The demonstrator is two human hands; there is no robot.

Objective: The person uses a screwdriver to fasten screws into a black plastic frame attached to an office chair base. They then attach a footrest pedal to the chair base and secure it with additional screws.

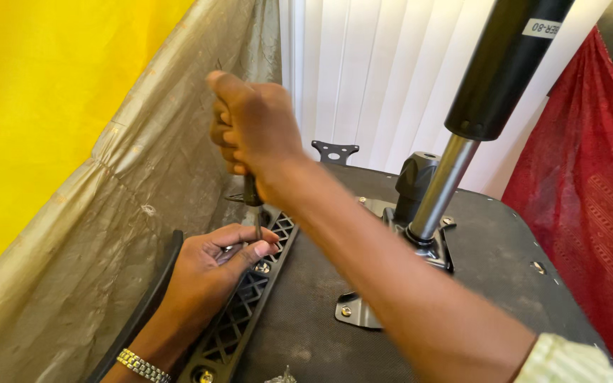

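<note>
Black lattice bracket [246, 312] along the seat base's [321, 312] left edge: right hand [253, 131] grips the screwdriver [253, 202]; left hand [211, 273] pinches its tip at a screw [262, 267], mid-fastening; next, steady turning.

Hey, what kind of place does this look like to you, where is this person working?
Probably a room in a home, not a workshop. White vertical blinds hang behind, and draped cloths, a yellow one and a red one, flank an upturned office chair seat with its gas cylinder.

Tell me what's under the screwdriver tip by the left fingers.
A screw head sits in the black lattice bracket on the upturned chair seat. The left hand steadies the screwdriver; its fingers cover the tip itself.
</note>
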